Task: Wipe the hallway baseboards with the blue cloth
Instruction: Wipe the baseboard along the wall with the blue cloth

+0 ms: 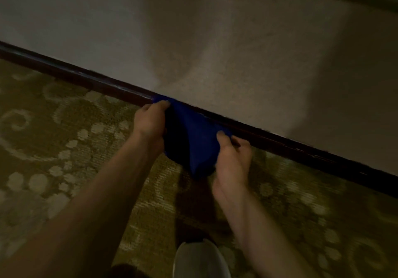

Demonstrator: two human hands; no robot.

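A blue cloth (193, 135) is stretched between both my hands, its top edge against the dark brown baseboard (86, 79). That baseboard runs diagonally from upper left to lower right along the foot of a beige wall. My left hand (150, 122) grips the cloth's left end close to the baseboard. My right hand (232, 157) pinches the right end, thumb on top, just in front of the baseboard. The lower part of the cloth hangs in a fold between my hands.
An olive-green carpet (64, 139) with pale swirls and dots covers the floor. The toe of a light grey shoe (200, 260) shows at the bottom middle. The textured beige wall (215, 51) fills the upper half.
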